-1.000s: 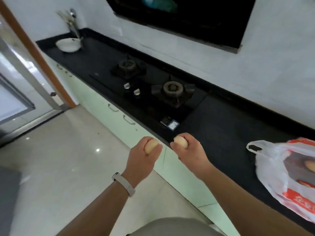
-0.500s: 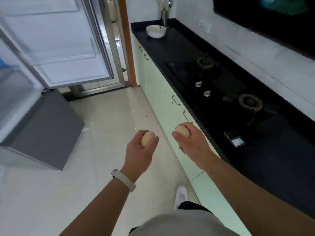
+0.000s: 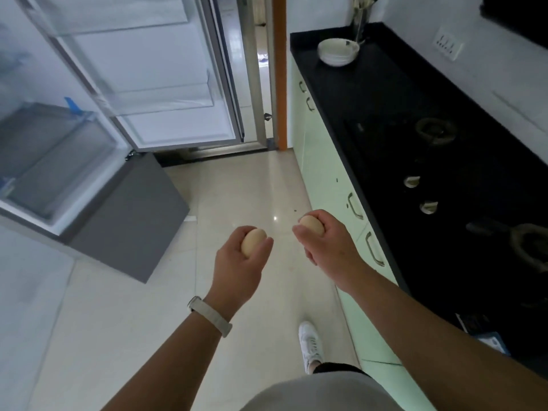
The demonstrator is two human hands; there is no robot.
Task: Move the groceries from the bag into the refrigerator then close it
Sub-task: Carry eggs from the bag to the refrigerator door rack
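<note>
White and grey metal makes up the big tall refrigerator [image 3: 130, 221] on the left. Its white door [image 3: 178, 126] hangs wide open, and a clear plastic drawer [image 3: 53, 155] sits low inside. On the right runs the long black stone surface [image 3: 400, 108], with a gas stove set into it and a small round white bowl [image 3: 336, 51] at the far end. The shopping bag is not in this view. Between the refrigerator and the surface is a shiny pale tile floor [image 3: 243, 185], and both hands are held out over it. The left hand [image 3: 240, 262] has its fingers curled around a smooth tan egg [image 3: 252, 241]. The right hand [image 3: 329, 250] is wrapped the same way around a second tan egg [image 3: 312, 225]. The two hands are near each other but do not touch. It looks like the carrying step: the eggs are out of the bag and on the way to the refrigerator. Next, the person likely needs to step closer, turn to the left and reach inside. Eggs crack and roll easily, so each one should be put down softly in a spot where it will stay put. The door is not yet closed, and that part comes last.
</note>
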